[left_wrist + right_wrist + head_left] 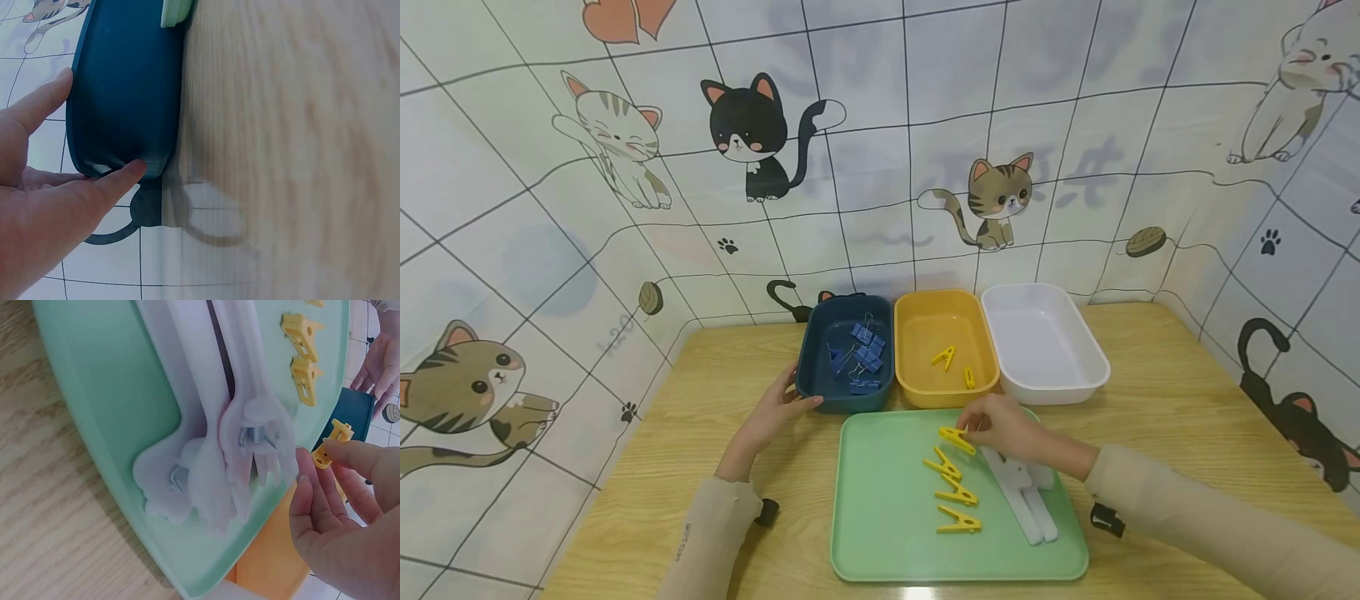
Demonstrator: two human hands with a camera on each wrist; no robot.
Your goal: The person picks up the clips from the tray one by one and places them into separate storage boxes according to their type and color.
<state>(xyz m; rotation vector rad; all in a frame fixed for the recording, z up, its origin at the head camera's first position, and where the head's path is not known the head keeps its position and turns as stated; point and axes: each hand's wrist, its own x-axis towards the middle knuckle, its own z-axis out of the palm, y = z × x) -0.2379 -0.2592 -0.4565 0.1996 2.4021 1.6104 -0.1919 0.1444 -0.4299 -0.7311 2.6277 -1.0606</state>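
Observation:
In the head view my right hand (1006, 427) pinches a yellow clothespin (957, 440) above the back of the light green tray (880, 500). The right wrist view shows this clothespin (332, 444) between thumb and fingertips. Several more yellow clothespins (958, 520) lie in a column on the tray. Beside them are large white clips (1022, 500) with long handles and metal springs, partly covered by the right hand in the head view. My left hand (775, 417) rests with extended fingers against the near left corner of the dark blue bin (808, 367).
Blue binder clips (867, 357) sit inside the dark blue bin. Next to it stands a yellow bin (925, 321) with two yellow clothespins (946, 357) in it, then a white bin (1045, 342). All three line the back of the wooden table (1157, 400), before a cat-patterned wall covering (865, 167).

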